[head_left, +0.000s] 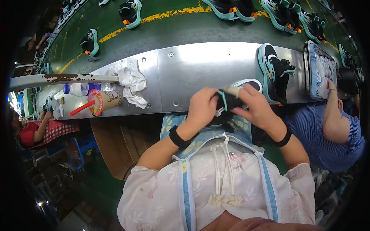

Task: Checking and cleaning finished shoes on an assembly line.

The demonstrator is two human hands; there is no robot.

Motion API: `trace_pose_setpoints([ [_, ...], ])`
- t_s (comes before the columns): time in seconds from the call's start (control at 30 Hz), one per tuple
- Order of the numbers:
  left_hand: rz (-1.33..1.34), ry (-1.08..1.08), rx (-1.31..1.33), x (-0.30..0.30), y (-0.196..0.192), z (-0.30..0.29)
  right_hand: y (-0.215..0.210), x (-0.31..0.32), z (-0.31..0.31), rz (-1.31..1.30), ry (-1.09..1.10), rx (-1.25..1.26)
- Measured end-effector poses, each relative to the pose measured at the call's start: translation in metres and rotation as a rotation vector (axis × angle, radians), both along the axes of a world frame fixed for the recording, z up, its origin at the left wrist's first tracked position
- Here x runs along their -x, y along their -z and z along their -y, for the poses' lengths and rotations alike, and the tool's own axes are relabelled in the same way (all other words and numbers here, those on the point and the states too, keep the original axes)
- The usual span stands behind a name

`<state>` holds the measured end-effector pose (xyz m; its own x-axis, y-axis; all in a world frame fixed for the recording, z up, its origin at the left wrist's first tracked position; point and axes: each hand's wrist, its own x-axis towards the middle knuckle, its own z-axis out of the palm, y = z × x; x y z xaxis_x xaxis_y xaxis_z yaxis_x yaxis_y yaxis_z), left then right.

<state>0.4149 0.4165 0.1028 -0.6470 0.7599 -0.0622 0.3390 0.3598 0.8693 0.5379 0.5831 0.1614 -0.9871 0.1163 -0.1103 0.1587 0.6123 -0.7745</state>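
Note:
A black sneaker (230,103) with mint trim is held low at the table's near edge, its pale sole partly showing behind my right hand. My left hand (201,109) is closed on the sneaker's left side, thumb and fingers at the mint-edged collar. From the right, my right hand (259,107) grips the upper with bent fingers. A pale beige shape at its fingertips is smeared, and I cannot make out what it is. Another black and mint sneaker (274,73) lies on the metal table just beyond my right hand.
The metal table (204,69) holds crumpled white tissue (131,81), a drink cup (102,101) and bottles at left, and a tray (322,71) at right. Beyond runs a green belt (162,32) with several sneakers. A cardboard box (115,142) stands below; a co-worker in blue (323,131) sits right.

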Motion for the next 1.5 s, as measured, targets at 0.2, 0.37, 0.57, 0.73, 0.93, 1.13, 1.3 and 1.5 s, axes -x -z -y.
trace_pose_setpoints([
  [0.2,0.135,-0.046,0.027,-0.012,-0.01,-0.002,-0.016,0.009,-0.013,0.086,-0.322,-0.257],
  [0.37,0.612,-0.097,0.137,0.001,-0.045,0.018,-0.013,0.011,-0.015,0.041,-0.23,-0.234],
  [0.57,1.154,0.15,0.288,0.002,-0.042,-0.002,-0.007,0.006,-0.015,0.009,-0.128,0.066],
  [0.73,1.114,0.115,0.244,-0.009,-0.036,-0.004,0.001,-0.008,0.001,-0.107,0.058,-0.096],
  [0.93,1.058,0.124,0.276,-0.012,-0.036,-0.006,-0.008,-0.009,-0.004,0.051,0.087,0.126],
  [1.13,1.01,0.122,0.323,-0.013,-0.043,-0.009,-0.008,-0.019,0.007,0.0,0.191,-0.287],
  [1.3,0.939,0.167,0.362,-0.018,-0.046,-0.014,-0.001,-0.022,0.017,-0.133,0.232,-0.219],
  [1.5,0.787,0.156,0.344,-0.027,-0.039,-0.015,0.001,-0.02,-0.002,-0.101,0.171,-0.026],
])
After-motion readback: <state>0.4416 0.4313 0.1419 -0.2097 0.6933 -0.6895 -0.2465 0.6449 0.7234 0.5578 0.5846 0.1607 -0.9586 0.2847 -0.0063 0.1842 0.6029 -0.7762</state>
